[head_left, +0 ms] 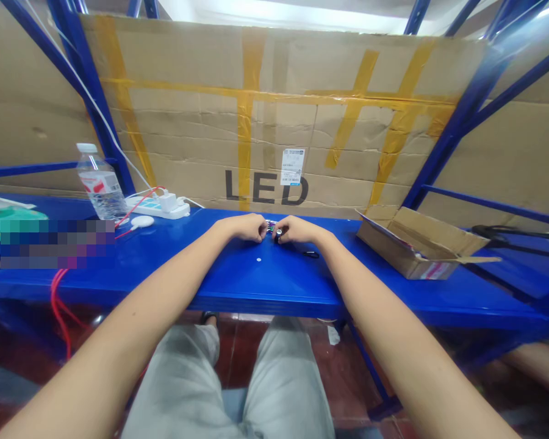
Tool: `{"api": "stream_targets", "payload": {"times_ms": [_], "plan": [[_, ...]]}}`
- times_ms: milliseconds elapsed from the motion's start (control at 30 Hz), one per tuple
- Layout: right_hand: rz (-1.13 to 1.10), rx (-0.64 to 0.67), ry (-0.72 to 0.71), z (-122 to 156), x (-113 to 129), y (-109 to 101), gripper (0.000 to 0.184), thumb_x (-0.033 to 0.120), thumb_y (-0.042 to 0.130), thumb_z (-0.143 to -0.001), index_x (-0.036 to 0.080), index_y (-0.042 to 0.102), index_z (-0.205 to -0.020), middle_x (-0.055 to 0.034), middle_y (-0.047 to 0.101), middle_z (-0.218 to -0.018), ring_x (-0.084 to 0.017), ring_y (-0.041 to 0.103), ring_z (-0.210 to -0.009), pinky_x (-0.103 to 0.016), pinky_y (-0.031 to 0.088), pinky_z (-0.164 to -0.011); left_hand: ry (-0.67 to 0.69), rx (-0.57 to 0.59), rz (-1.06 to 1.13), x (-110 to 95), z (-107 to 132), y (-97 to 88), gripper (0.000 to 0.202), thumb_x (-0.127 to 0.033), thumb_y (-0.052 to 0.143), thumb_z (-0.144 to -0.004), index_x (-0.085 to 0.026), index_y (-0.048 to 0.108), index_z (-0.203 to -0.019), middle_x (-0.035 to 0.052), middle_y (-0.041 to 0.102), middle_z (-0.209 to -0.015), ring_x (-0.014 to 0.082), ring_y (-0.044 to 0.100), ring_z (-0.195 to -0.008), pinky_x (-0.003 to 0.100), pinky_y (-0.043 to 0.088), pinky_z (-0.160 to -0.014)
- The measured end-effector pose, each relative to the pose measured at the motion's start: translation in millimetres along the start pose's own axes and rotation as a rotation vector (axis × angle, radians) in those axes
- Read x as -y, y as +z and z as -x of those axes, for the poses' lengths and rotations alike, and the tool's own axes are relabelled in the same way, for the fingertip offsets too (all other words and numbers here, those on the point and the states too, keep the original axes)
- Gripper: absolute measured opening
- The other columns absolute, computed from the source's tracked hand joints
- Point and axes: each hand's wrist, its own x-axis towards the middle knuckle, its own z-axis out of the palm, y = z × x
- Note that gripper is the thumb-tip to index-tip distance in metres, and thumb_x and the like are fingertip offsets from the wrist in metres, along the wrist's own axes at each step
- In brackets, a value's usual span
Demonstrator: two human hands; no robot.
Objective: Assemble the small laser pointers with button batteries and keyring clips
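My left hand point(246, 227) and my right hand point(297, 229) meet near the middle of the blue bench top point(238, 274). Their fingertips pinch at a tiny multicoloured part point(271, 226), partly hidden by the fingers. A small dark round piece point(279, 232) sits at my right fingertips. Just below my right hand lies a short black wire loop point(310, 254). A small white disc point(258, 260) rests on the bench in front of my hands.
Toward the back left stand a plastic water bottle point(99, 182) and a white power strip point(158, 207) with a plug and red wire. An open cardboard box point(416, 247) sits on the right. Cardboard sheets and blue shelf uprights rise behind the bench.
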Motion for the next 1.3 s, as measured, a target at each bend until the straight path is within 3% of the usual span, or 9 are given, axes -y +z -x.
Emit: {"api": "stream_targets", "payload": {"times_ms": [233,367,533,633,833,1133,1300], "plan": [[-0.016,-0.006,0.010,-2.4,-2.3,1.5,0.019,0.018,0.066,-0.060,0.017,0.069,-0.079,0.0043,0.063,-0.068,-0.013,0.053,-0.065,-0.023,0.038,-0.061,-0.028,0.037,0.045,0.7,1.0,-2.8,0.009,-0.018,0.068,-0.063,-0.018,0.072,-0.071,0.0019,0.071,-0.071,0.0167,0.061,-0.066,0.025,0.040,-0.060],[-0.015,-0.043,0.050,-0.4,-3.9,0.4,0.018,0.018,0.068,-0.061,0.017,0.068,-0.079,0.0036,0.063,-0.067,-0.013,0.055,-0.064,-0.024,0.039,-0.060,-0.007,-0.111,0.077,-1.6,-0.5,-0.3,0.004,-0.015,0.067,-0.064,-0.017,0.067,-0.067,0.0002,0.064,-0.060,0.0149,0.056,-0.056,0.026,0.037,-0.054],[-0.104,-0.047,0.095,1.8,-3.8,-0.4,0.015,0.017,0.068,-0.061,0.017,0.064,-0.075,0.0030,0.062,-0.062,-0.013,0.055,-0.059,-0.025,0.041,-0.057,0.167,-0.339,0.279,-8.3,-3.2,-1.2,0.011,-0.019,0.067,-0.071,-0.015,0.069,-0.081,0.0029,0.071,-0.077,0.0157,0.063,-0.071,0.025,0.044,-0.063],[-0.150,-0.043,0.092,1.0,-4.9,0.5,0.016,0.016,0.069,-0.061,0.017,0.063,-0.075,0.0023,0.063,-0.061,-0.013,0.055,-0.056,-0.025,0.042,-0.055,0.266,-0.391,0.351,-12.6,-5.4,-0.1,0.018,-0.022,0.070,-0.073,-0.015,0.073,-0.090,0.0039,0.074,-0.083,0.0166,0.065,-0.078,0.026,0.046,-0.069],[-0.180,-0.061,0.087,-1.6,-6.8,4.0,0.016,0.011,0.070,-0.060,0.017,0.060,-0.071,0.0020,0.062,-0.058,-0.013,0.056,-0.053,-0.024,0.042,-0.051,0.355,-0.483,0.228,-16.7,-11.3,9.4,0.010,-0.020,0.070,-0.076,-0.016,0.076,-0.082,0.0029,0.071,-0.079,0.0162,0.063,-0.077,0.026,0.044,-0.070],[-0.167,-0.023,0.057,-4.0,-13.6,4.4,0.015,0.016,0.070,-0.063,0.017,0.062,-0.077,0.0019,0.064,-0.062,-0.012,0.057,-0.055,-0.023,0.045,-0.052,0.335,-0.450,0.214,-9.4,-16.0,13.5,0.015,-0.023,0.073,-0.073,-0.017,0.076,-0.086,0.0023,0.072,-0.081,0.0170,0.063,-0.079,0.027,0.043,-0.069],[-0.184,-0.007,0.081,-3.6,-11.8,3.6,0.019,0.017,0.071,-0.062,0.016,0.062,-0.079,0.0006,0.066,-0.065,-0.013,0.059,-0.059,-0.024,0.046,-0.054,0.263,-0.421,0.320,-5.0,-18.6,16.9,0.019,-0.023,0.074,-0.071,-0.016,0.075,-0.089,0.0026,0.074,-0.081,0.0178,0.065,-0.080,0.028,0.046,-0.071]]}}
